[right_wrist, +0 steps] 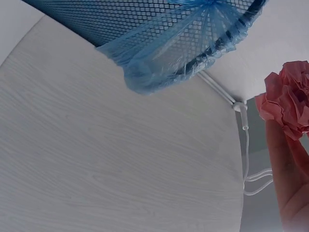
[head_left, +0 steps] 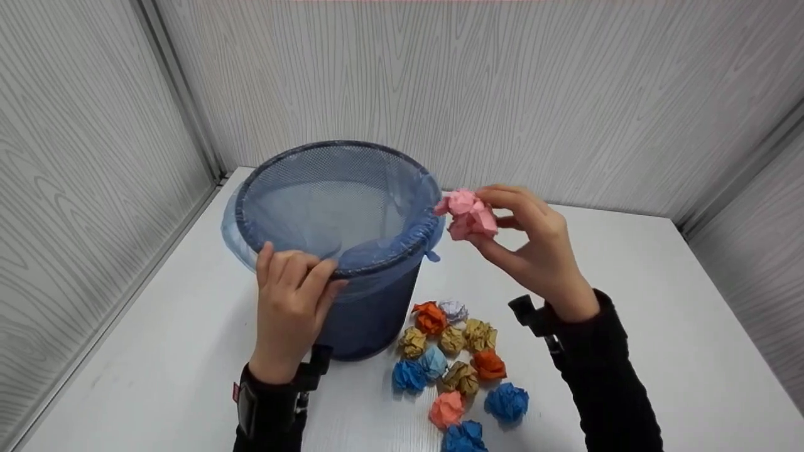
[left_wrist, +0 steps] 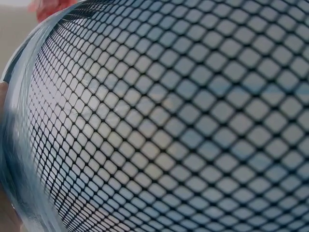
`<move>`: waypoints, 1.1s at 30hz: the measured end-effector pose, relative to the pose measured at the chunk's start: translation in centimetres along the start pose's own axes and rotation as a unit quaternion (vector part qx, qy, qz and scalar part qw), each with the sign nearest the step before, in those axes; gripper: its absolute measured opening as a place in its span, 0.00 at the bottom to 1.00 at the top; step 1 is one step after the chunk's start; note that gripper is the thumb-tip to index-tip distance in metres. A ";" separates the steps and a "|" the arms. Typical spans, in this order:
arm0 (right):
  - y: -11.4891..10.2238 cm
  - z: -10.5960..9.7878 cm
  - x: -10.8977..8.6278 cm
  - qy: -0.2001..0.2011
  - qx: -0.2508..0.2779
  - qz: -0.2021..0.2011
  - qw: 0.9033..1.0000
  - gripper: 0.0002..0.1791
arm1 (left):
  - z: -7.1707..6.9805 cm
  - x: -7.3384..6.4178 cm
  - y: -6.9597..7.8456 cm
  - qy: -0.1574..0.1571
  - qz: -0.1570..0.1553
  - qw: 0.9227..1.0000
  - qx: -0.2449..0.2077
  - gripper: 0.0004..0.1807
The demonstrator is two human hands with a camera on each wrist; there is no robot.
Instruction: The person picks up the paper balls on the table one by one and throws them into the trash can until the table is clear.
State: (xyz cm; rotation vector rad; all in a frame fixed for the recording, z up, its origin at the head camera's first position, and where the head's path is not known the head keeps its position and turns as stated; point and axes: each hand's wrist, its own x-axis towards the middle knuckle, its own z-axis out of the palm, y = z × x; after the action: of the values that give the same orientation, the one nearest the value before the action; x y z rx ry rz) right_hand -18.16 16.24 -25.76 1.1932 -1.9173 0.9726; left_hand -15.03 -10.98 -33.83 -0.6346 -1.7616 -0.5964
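A dark mesh wastebasket stands on the white table, lined with a thin blue plastic bag folded over its rim. My left hand grips the near rim, fingers over the edge and thumb outside. In the left wrist view the basket's mesh fills most of the picture. My right hand pinches a crumpled pink paper ball between thumb and fingers, just right of the rim in the head view. The right wrist view shows the pink ball at its right edge, above the fingers.
Several crumpled paper balls lie right of the basket's base, among them an orange one, a white one, a tan one, a blue one and a salmon one. Wood-grain panels enclose the table.
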 end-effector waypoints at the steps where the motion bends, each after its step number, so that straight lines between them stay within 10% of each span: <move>1: 0.1 0.3 0.6 -0.006 0.003 -0.006 1.000 0.20 | 0.0 0.0 0.0 -0.001 0.000 1.000 0.003 0.16; 20: 2.8 4.3 3.4 -0.151 0.000 0.070 0.986 0.26 | 1.9 0.2 0.2 -0.020 0.002 1.000 0.015 0.16; 33: 1.4 1.7 -1.9 -0.065 -0.042 0.014 0.997 0.23 | 2.2 0.3 0.6 -0.013 0.015 1.000 -0.003 0.16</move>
State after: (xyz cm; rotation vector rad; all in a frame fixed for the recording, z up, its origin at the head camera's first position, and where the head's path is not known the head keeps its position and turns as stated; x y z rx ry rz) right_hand -19.07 16.06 -28.49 1.2111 -2.0609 0.8370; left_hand -16.18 -9.03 -34.04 -0.6745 -1.7726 -0.5745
